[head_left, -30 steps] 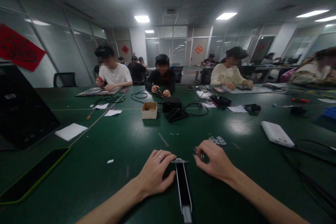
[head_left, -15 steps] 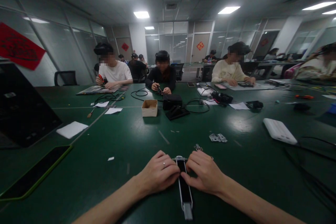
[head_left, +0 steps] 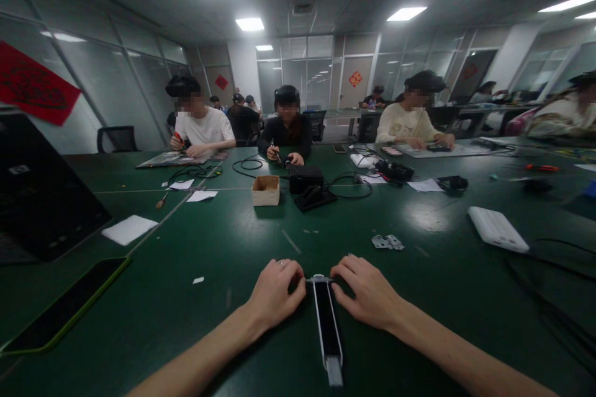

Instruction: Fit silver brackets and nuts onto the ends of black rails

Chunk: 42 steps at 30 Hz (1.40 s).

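A long narrow black strip with a silver frame (head_left: 327, 325) lies on the green table (head_left: 223, 248), running straight toward me. My left hand (head_left: 275, 291) has its fingers curled at the left side of the strip's far end, pinching there. Opposite it, my right hand (head_left: 367, 291) rests with fingers bent against the right side of that same end. A small silver hinge plate (head_left: 387, 242) lies on the table just beyond my right hand. What small part, if any, sits under my fingertips is hidden.
A phone with a green edge (head_left: 60, 313) and a dark laptop (head_left: 41, 198) lie at the left, white paper (head_left: 129, 229) beside them. A cardboard box (head_left: 265, 190), black devices and cables sit mid-table; a white power bank (head_left: 496, 229) right. Several people work across the table.
My right hand left the small metal parts on the table and came to the strip's far end. Both hands now sit at either side of that end, slightly farther apart than half a second ago.
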Tool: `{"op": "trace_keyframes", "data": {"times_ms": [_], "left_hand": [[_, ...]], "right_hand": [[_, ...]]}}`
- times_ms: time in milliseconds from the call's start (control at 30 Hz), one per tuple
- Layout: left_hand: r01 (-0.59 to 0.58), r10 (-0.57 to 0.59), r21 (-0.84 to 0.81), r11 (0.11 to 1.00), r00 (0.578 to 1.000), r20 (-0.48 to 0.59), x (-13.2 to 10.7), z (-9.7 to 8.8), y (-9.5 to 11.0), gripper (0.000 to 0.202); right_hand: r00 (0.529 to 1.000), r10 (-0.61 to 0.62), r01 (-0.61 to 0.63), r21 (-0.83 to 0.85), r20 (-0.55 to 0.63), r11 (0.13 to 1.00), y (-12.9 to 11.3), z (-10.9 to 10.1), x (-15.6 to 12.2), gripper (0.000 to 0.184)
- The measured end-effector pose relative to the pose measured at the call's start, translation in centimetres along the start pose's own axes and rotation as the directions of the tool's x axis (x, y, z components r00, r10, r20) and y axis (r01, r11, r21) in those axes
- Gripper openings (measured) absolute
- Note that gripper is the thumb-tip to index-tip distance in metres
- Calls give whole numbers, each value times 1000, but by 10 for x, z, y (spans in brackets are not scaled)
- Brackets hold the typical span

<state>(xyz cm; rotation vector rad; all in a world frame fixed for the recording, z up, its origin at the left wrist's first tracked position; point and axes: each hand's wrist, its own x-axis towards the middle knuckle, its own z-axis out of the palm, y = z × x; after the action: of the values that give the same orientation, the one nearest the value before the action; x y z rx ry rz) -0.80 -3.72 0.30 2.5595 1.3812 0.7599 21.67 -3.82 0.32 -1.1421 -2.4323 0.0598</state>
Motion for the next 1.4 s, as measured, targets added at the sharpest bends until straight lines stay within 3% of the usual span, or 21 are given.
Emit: {"op": "trace_keyframes", "data": {"times_ms": [433, 900, 1100, 1400], "left_hand": [[16, -18, 28, 999, 996, 83, 0, -3, 4, 7], [23, -23, 9, 1000, 997, 72, 0, -6, 6, 2], [14, 2, -144, 990, 994, 107, 2, -6, 0, 20], [140, -36, -416, 898, 968, 249, 8, -15, -12, 15]], "right_hand": [[1000, 3, -3, 37, 3, 999, 1, 5, 0, 13], [1000, -21, 21, 47, -11, 999, 3, 6, -2, 11], [1000, -2, 1, 42, 12, 999, 0, 2, 0, 11], [1000, -4, 4, 51, 0, 999, 2, 5, -2, 10]]}}
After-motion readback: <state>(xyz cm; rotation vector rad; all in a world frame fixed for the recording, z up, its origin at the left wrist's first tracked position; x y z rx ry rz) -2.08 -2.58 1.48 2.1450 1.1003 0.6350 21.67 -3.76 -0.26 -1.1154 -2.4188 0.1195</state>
